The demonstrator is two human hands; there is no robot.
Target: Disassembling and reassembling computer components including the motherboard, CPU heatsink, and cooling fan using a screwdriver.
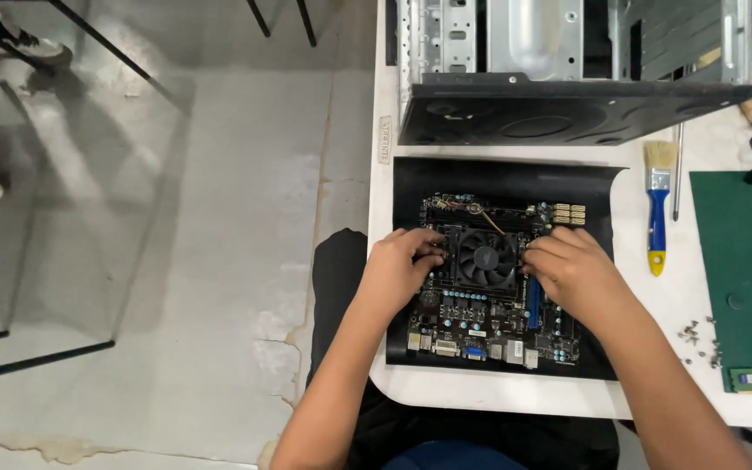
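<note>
Your left hand (pixel 398 265) and right hand (pixel 572 265) cover both sides of the cooler fan (pixel 486 258), so you cannot tell whether your fingers grip anything there. Your right forearm hides part of the motherboard (pixel 480 318). The computer case (pixel 567 70) is cut off by the top edge. The screws (pixel 700 335) on the desk (pixel 681 296) are too small to make out.

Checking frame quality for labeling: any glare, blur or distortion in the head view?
Head view: even overhead light, soft shadows; mild glare on the grey floor; wide-angle bowing at the table edges; both hands, left hand and right hand, and the motherboard reasonably sharp.
</note>
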